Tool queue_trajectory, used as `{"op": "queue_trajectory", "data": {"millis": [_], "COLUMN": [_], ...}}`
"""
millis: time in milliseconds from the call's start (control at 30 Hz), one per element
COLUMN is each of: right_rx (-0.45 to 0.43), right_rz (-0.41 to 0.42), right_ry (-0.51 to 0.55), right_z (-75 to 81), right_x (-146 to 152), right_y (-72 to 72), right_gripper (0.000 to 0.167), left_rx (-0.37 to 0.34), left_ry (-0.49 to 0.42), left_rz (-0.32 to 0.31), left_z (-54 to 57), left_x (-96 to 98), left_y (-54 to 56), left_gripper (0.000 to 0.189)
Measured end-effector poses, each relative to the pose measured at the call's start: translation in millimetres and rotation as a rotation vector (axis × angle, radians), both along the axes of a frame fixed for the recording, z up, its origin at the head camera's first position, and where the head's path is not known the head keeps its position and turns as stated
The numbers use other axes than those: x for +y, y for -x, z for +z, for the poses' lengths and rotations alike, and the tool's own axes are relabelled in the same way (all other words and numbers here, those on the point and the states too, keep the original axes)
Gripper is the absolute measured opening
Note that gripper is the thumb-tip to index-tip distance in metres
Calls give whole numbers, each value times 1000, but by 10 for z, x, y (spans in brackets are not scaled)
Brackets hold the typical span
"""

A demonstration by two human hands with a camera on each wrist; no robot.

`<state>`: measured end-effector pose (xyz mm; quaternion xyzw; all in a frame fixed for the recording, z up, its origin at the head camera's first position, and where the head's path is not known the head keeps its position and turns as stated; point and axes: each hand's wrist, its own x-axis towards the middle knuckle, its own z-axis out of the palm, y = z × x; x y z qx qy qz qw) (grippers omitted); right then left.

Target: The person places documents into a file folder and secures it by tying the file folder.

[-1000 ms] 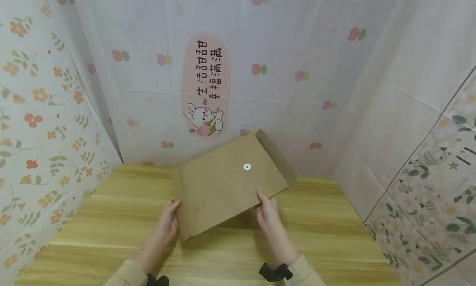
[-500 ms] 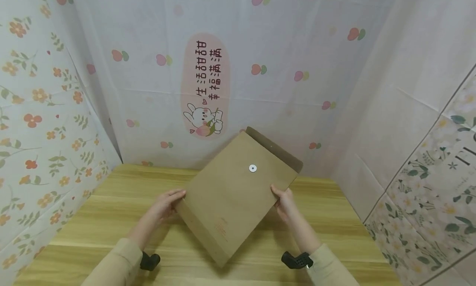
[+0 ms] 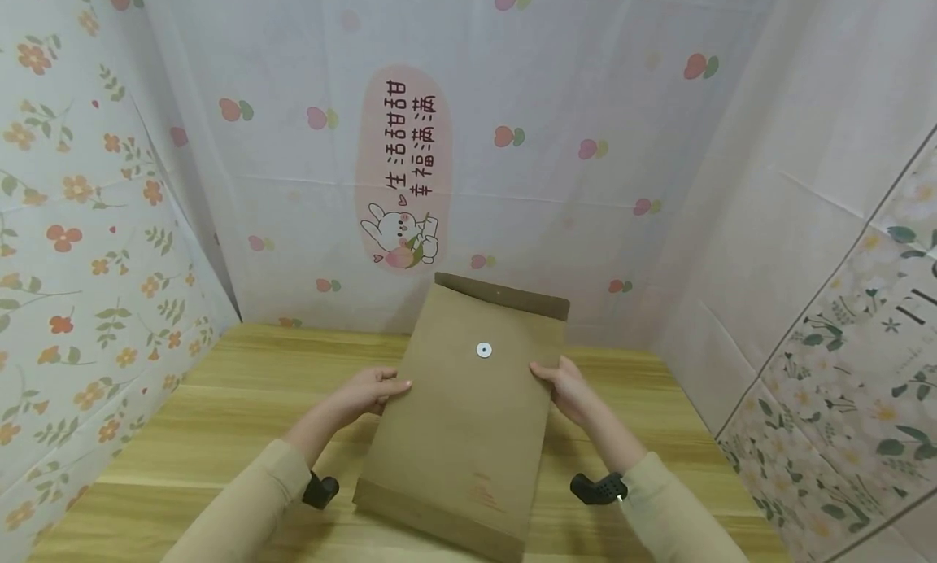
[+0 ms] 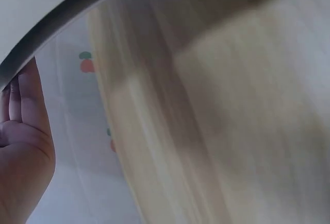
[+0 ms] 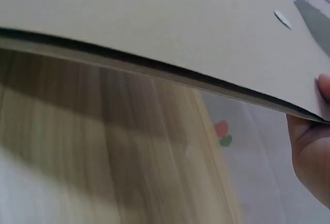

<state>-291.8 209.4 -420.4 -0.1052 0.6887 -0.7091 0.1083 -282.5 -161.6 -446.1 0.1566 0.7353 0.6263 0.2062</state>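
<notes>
A brown kraft-paper document envelope (image 3: 454,416) is held over the table, slightly tilted, its flap (image 3: 505,298) raised at the far end. It bears a white round button (image 3: 484,350) and faint reddish print near the close end. My left hand (image 3: 366,392) grips the left long edge, thumb on top and fingers underneath. On the opposite edge my right hand (image 3: 567,388) pinches the envelope in the same way. In the right wrist view, the envelope's side edge (image 5: 170,72) runs into the right hand (image 5: 312,147). The left wrist view shows the left hand's fingers (image 4: 31,95) beneath the envelope.
A wood-grain table (image 3: 278,433) lies below. Behind it hangs a pale cloth (image 3: 293,197) with a rabbit print and Chinese lettering. Flowered cloth (image 3: 95,221) closes off the left side and another cloth (image 3: 827,327) the right. Black wrist cameras (image 3: 599,488) sit on both wrists.
Both hands have turned the envelope counterclockwise, so its flap now points away toward the back cloth. The left hand has shifted from the bottom end to the left long edge.
</notes>
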Motion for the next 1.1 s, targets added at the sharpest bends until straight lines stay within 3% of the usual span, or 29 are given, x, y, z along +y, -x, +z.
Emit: {"op": "queue_trajectory", "data": {"millis": [233,533,767,867,1000,1100], "right_rx": [-8,-3,-2,-1,-8,-9], "right_rz": [52,164,112,63,21,5], "right_ry": [-43,-107,-120,-106,-22,31], "right_z": [57,161,234,281,384,461], "right_x": [103,136,75,43,20,1], "right_y": [127,273,351,393,447,486], "right_gripper": [22,28,42,59,75,73], "left_rx": [1,9,20,-5,-33,-24], "left_ry": [-19,-114,-122,-126,-110,-101], "left_rz": [29,162,225,252,261,263], "left_z": [119,255,300,327,390,445], "left_x": [153,276,284,288,298,305], "left_y": [126,289,334,357,388,420], "left_gripper": [46,47,34,28,37,48]}}
